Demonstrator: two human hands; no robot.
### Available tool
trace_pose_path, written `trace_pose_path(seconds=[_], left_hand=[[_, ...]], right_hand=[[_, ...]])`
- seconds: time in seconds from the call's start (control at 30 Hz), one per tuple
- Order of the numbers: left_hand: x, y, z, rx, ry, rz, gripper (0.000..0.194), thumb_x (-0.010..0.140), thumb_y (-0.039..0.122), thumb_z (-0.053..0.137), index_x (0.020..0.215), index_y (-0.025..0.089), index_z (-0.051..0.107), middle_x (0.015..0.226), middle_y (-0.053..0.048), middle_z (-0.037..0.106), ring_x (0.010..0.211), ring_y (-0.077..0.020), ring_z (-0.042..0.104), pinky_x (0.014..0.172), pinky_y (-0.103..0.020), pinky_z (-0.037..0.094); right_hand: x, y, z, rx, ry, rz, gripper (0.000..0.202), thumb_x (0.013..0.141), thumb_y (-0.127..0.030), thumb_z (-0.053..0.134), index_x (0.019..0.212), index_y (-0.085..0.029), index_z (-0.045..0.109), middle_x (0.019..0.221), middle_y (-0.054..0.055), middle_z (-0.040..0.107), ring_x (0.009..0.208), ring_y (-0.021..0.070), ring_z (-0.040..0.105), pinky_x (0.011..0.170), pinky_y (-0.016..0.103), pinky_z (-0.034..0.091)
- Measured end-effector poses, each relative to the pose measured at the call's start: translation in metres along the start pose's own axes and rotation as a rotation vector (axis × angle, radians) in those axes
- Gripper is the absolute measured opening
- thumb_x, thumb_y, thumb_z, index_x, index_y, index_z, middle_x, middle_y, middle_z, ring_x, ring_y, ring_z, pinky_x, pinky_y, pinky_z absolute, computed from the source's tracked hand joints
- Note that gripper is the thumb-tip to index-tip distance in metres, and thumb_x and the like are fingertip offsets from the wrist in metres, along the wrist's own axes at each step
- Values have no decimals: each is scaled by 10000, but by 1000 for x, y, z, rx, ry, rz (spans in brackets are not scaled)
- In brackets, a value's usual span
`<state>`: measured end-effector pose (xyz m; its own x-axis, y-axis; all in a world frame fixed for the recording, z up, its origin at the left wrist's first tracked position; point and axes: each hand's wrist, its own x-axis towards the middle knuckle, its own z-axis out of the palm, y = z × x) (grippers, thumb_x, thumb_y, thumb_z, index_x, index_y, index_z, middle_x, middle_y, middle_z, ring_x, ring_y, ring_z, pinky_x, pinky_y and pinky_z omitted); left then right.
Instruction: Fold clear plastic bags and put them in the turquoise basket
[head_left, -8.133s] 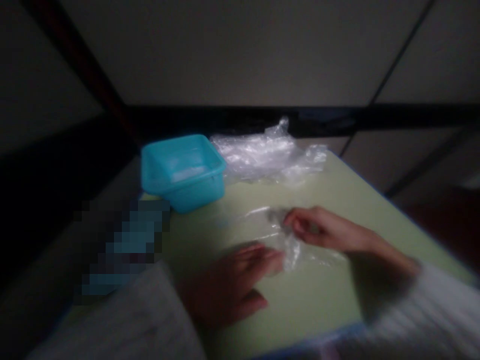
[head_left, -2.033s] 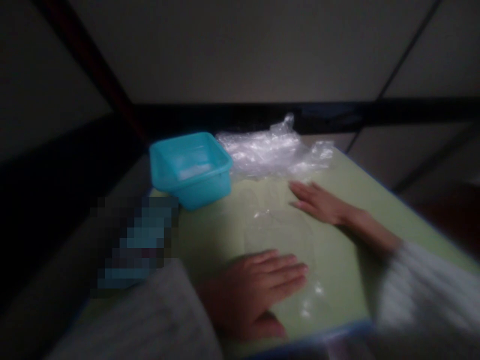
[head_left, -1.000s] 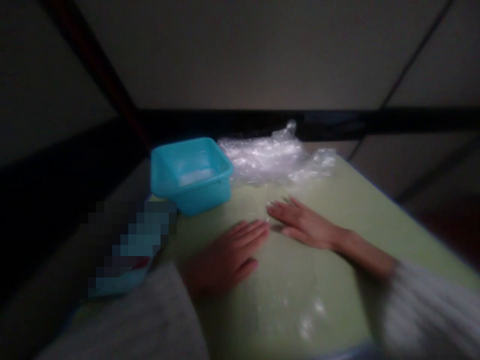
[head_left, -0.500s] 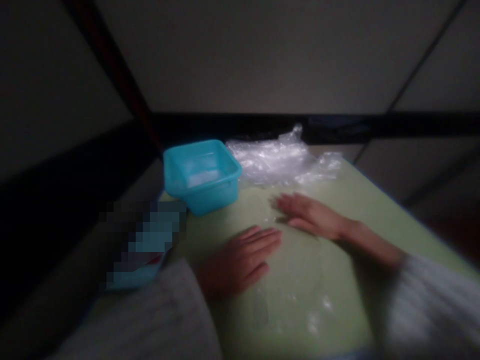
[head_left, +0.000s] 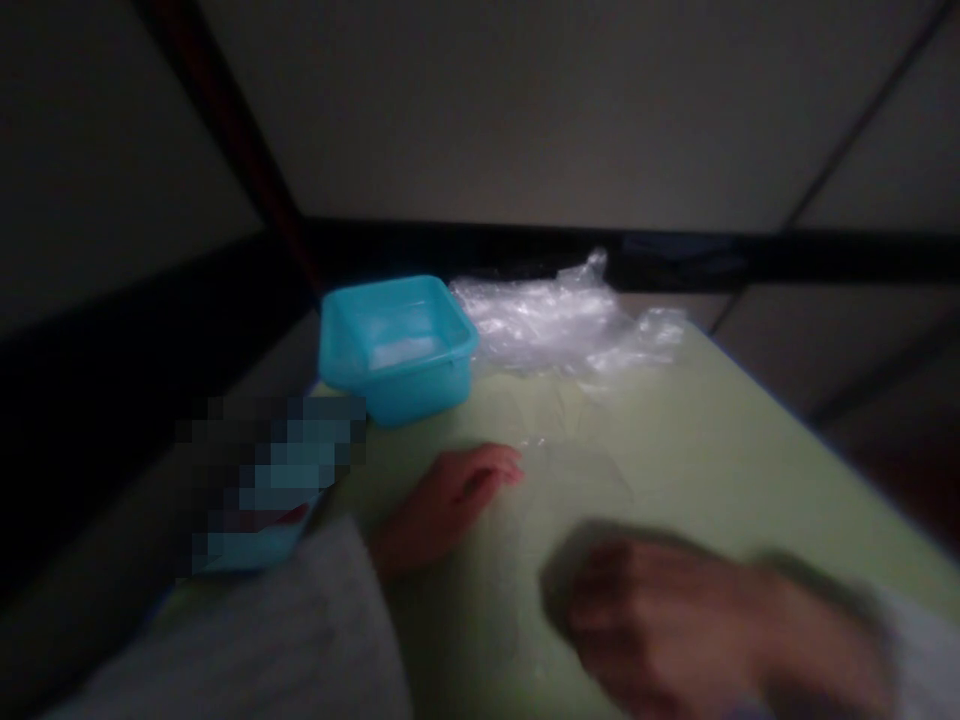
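**Thin clear bag (head_left: pixel 570 485) flat on the table (head_left: pixel 720 430)**

Your left hand (head_left: pixel 454 490) is half-curled right by its edge, can't tell if it's pinching any. Your right hand (head_left: pixel 660 615) is a curled blur nearer you, grip unreadable too. Teal basket (head_left: pixel 420 390) sits past your left, crumpled clear plastic (head_left: pixel 547 325) beyond both.

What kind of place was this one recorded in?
Probably a dim indoor corner, perhaps in a home, though the frame can't confirm that: a yellow-green tabletop stands by plain panels, with a turquoise bin and crumpled clear plastic on it.
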<state>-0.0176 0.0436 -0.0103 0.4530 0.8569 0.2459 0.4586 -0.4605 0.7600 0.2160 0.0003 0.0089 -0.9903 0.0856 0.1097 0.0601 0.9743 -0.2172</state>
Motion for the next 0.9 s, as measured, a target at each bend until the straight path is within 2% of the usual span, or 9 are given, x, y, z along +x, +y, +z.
trace_pose_path(seconds=[0.13, 0.2, 0.33, 0.47, 0.6, 0.77, 0.83, 0.9], left_hand=[[0, 3, -1, 6, 0, -5, 270, 882, 207, 405, 846, 151, 667, 943, -30, 696, 911, -177, 636, 839, -307, 492], [0, 3, -2, -7, 8, 2, 285, 887, 223, 398, 848, 146, 670, 930, -22, 696, 907, -178, 638, 836, -300, 493], [1, -3, -3, -19, -34, 2, 230, 876, 233, 449, 902, 162, 666, 964, -39, 704, 917, -177, 640, 847, -312, 498], [-2, -12, -5, 40, -96, 27, 246, 880, 243, 445, 999, 159, 644, 1021, -66, 695, 963, -194, 627, 880, -350, 483], [-8, -19, -13, 139, -197, 141, 335, 869, 208, 391, 1138, 160, 585, 1163, -96, 633, 1095, -218, 563, 956, -400, 425], [-10, -16, -19, 202, -305, 358, 476, 806, 239, 479, 1278, 175, 470, 1265, -121, 557, 1175, -252, 501, 986, -418, 405], [-8, -13, -16, 261, -308, 380, 517, 784, 294, 548, 1279, 171, 467, 1256, -126, 562, 1157, -260, 510, 975, -415, 419], [-6, -11, -11, 329, -299, 371, 451, 812, 316, 555, 1234, 162, 511, 1211, -119, 595, 1113, -248, 537, 959, -402, 435]], right_hand=[[-1, -2, 5, -78, 16, -30, 103, 791, -237, 556, 705, -181, 555, 649, -2, 555, 572, 144, 444, 560, 317, 378], [-2, -1, 5, -24, 26, -19, 108, 779, -205, 546, 672, -184, 539, 631, -5, 547, 563, 140, 442, 560, 310, 379], [-5, 6, -4, 261, 77, 87, 73, 696, -145, 533, 639, -188, 518, 621, -13, 539, 581, 118, 471, 570, 257, 403], [-10, 15, -18, 609, 246, 252, 131, 660, -36, 500, 659, -160, 543, 625, -16, 538, 607, 92, 516, 574, 203, 425], [-13, 22, -26, 792, 395, 339, 109, 663, -39, 525, 663, -146, 543, 624, -15, 541, 580, 79, 501, 550, 194, 424], [-16, 26, -32, 827, 463, 383, 76, 694, -79, 544, 671, -151, 533, 618, -15, 529, 576, 81, 486, 546, 199, 426], [-15, 24, -33, 791, 469, 387, 77, 701, -84, 542, 674, -154, 530, 623, -10, 536, 581, 87, 497, 546, 205, 425], [-15, 20, -32, 700, 479, 381, 87, 726, -93, 535, 677, -163, 522, 631, -6, 539, 590, 93, 506, 543, 213, 417]])
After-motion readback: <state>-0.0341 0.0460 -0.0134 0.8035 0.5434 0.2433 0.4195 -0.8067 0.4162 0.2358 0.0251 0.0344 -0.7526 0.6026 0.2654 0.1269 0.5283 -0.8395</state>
